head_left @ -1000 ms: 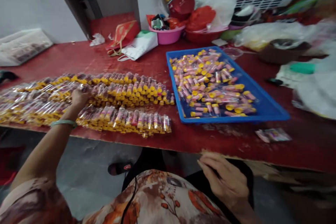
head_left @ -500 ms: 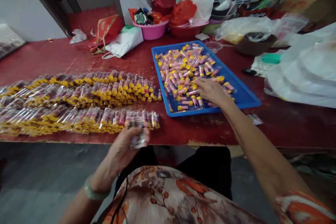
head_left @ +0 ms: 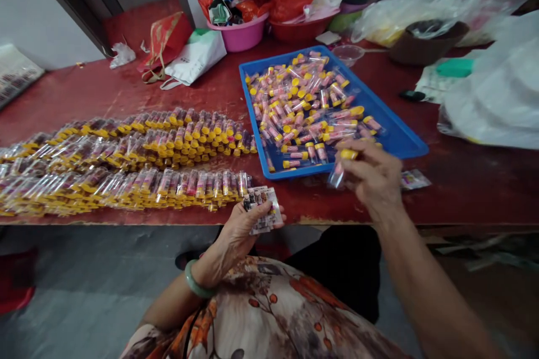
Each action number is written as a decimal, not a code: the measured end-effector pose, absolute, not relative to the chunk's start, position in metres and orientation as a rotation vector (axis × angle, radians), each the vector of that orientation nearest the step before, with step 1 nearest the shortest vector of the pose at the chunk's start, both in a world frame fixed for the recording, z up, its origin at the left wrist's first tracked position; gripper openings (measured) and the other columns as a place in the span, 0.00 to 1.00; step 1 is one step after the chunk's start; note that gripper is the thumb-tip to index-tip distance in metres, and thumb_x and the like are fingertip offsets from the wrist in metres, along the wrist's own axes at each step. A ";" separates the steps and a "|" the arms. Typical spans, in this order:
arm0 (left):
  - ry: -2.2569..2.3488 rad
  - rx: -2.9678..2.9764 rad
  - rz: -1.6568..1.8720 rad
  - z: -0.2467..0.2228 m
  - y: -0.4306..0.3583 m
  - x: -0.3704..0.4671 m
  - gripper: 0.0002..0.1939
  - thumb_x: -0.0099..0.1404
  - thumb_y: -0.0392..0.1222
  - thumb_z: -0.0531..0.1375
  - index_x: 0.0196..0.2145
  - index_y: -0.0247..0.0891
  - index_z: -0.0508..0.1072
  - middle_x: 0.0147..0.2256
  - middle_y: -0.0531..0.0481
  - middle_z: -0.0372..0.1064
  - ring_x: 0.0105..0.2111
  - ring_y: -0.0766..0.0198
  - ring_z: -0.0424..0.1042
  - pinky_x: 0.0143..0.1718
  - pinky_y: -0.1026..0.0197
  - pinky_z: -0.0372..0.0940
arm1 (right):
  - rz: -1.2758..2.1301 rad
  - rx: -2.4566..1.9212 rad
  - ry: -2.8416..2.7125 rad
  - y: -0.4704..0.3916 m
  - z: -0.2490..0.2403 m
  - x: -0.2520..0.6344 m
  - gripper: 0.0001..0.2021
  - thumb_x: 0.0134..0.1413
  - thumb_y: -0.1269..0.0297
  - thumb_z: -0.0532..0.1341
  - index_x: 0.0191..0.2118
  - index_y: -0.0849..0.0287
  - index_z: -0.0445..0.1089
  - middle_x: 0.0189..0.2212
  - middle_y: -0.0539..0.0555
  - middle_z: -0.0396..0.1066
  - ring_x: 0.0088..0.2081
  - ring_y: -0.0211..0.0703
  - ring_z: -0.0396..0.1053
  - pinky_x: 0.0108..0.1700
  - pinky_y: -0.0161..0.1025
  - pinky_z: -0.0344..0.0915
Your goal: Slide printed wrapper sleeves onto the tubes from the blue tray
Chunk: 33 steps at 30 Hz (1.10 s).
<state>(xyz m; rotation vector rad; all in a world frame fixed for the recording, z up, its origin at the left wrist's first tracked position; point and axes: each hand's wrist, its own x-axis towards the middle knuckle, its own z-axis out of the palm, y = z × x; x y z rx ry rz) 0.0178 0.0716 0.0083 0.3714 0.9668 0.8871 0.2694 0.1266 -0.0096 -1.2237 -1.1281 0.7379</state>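
Blue tray [head_left: 404, 137] full of yellow-capped tubes [head_left: 303, 104]; right hand [head_left: 373, 176] pinches one tube [head_left: 342, 165], left hand [head_left: 244, 227] grips cards [head_left: 263, 210]

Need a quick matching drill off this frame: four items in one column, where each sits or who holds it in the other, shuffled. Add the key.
1. yellow-capped tube
2. small printed cards
3. blue tray
4. pink basin

A. in the left hand
B. at the back of the red table
C. in the right hand
D. near the table's front edge, full of loose tubes

Pairs: 1-C, 2-A, 3-D, 4-B
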 end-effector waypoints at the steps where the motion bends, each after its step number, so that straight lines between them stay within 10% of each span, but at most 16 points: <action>1: 0.994 0.384 0.903 0.006 0.072 0.020 0.14 0.48 0.38 0.73 0.32 0.30 0.77 0.29 0.45 0.77 0.27 0.60 0.76 0.31 0.60 0.73 | 0.937 -1.160 -1.063 0.106 -0.009 0.258 0.11 0.44 0.63 0.65 0.37 0.57 0.73 0.29 0.50 0.69 0.28 0.38 0.65 0.29 0.36 0.59; 7: 1.070 0.441 0.959 -0.005 0.071 0.033 0.20 0.41 0.40 0.76 0.33 0.31 0.78 0.29 0.47 0.76 0.26 0.64 0.73 0.31 0.61 0.71 | 1.463 -1.230 -0.863 0.039 -0.018 0.203 0.10 0.44 0.56 0.69 0.30 0.56 0.73 0.19 0.48 0.66 0.19 0.34 0.59 0.20 0.33 0.52; 16: 1.091 0.514 0.872 0.000 0.064 0.035 0.19 0.44 0.44 0.74 0.33 0.31 0.79 0.29 0.48 0.76 0.26 0.64 0.73 0.30 0.61 0.71 | 1.220 -1.218 -1.340 0.053 -0.017 0.196 0.09 0.51 0.63 0.63 0.22 0.56 0.72 0.18 0.47 0.66 0.19 0.37 0.65 0.23 0.35 0.61; 33: 0.996 0.395 0.923 0.003 0.067 0.041 0.17 0.46 0.42 0.74 0.28 0.31 0.74 0.23 0.53 0.70 0.20 0.71 0.68 0.24 0.67 0.66 | 1.121 -1.044 -1.101 -0.007 -0.019 0.215 0.04 0.57 0.68 0.61 0.39 0.56 0.69 0.38 0.52 0.66 0.27 0.36 0.68 0.29 0.37 0.68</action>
